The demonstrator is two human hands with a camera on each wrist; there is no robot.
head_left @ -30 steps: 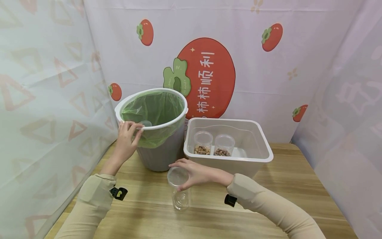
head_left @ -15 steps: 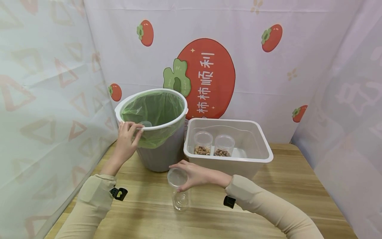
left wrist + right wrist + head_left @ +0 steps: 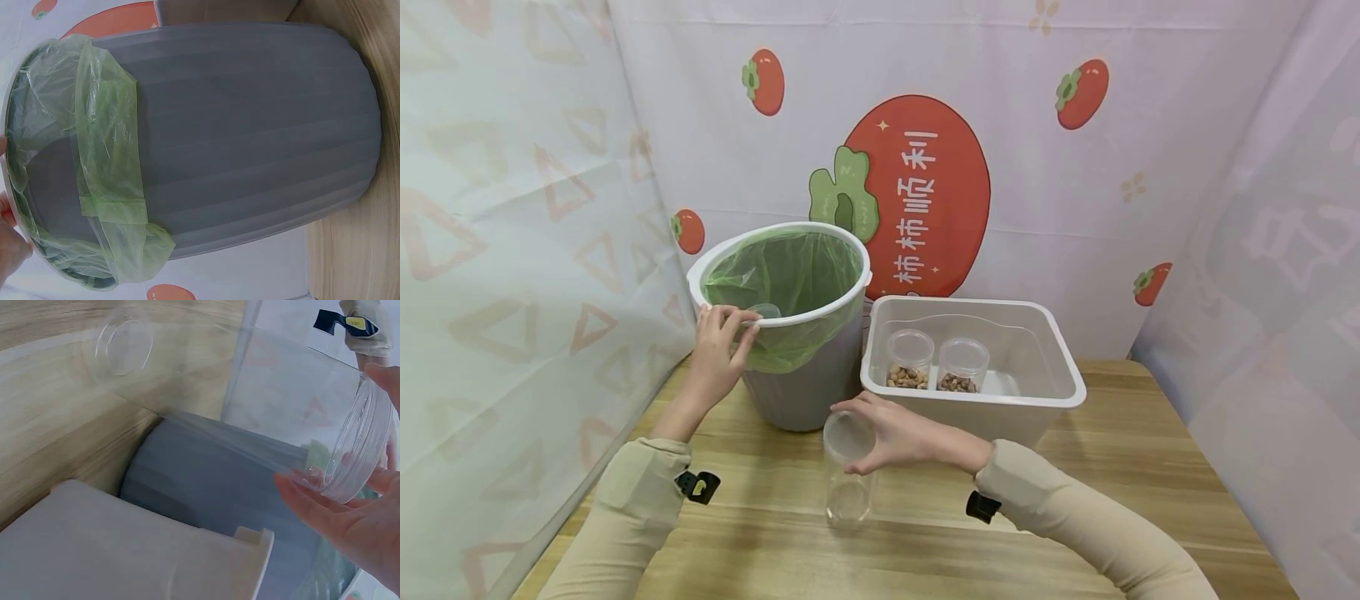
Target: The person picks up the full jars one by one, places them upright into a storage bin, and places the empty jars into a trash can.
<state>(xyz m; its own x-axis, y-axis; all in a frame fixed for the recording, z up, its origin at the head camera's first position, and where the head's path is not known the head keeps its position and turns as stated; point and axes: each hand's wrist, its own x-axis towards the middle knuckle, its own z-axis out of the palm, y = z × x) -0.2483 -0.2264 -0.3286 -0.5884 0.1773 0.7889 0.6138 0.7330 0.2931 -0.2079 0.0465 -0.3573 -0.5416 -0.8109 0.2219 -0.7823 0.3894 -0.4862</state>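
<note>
In the head view my left hand point(image 3: 718, 346) grips the front-left rim of a grey trash can point(image 3: 797, 392), thumb outside. By its fingertips, just past the rim, shows part of a clear round disc point(image 3: 766, 310); I cannot tell whether the fingers touch it. My right hand point(image 3: 898, 435) holds a tall clear plastic jar point(image 3: 848, 475) by its top, fingers and thumb around the ringed end. The right wrist view shows the jar point(image 3: 250, 400) see-through, with nothing visible inside. Whether its base touches the table is unclear. In the left wrist view fingers point(image 3: 7, 212) meet the rim.
A green bag point(image 3: 790, 267) lines the can. To its right stands a light grey tub point(image 3: 1067, 375) with two clear lidded jars of nuts point(image 3: 910, 358). Everything stands on a wooden table point(image 3: 1112, 500), with printed cloth walls point(image 3: 1045, 233) behind and at both sides.
The clear jar has shifted slightly in my right hand, its top a little up and right, its lower end a little left. My left hand has stayed on the rim.
</note>
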